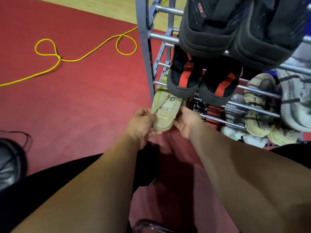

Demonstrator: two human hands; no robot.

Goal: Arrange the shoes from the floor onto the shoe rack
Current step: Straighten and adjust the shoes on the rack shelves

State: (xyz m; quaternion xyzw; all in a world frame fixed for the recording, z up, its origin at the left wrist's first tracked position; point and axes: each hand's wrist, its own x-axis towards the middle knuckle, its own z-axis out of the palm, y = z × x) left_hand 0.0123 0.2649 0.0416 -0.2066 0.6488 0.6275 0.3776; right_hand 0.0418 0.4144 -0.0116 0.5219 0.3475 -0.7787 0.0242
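Red floor covering (84, 101) spreads under and around my left hand (143, 125). Far up and left of that hand, the red ends at a strip of pale wooden floor (117, 7). A yellow cord (59, 58) loops across the red, well left of it.

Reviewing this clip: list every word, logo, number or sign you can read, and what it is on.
Nothing reads clearly.
Hexagonal badge on the beige suede shoe held by the left hand and right hand: emblem, unreadable.
Red logo on the dark grey slipper at the top: blurred.
Dark lettering on the tan knit sneaker: too small to read.
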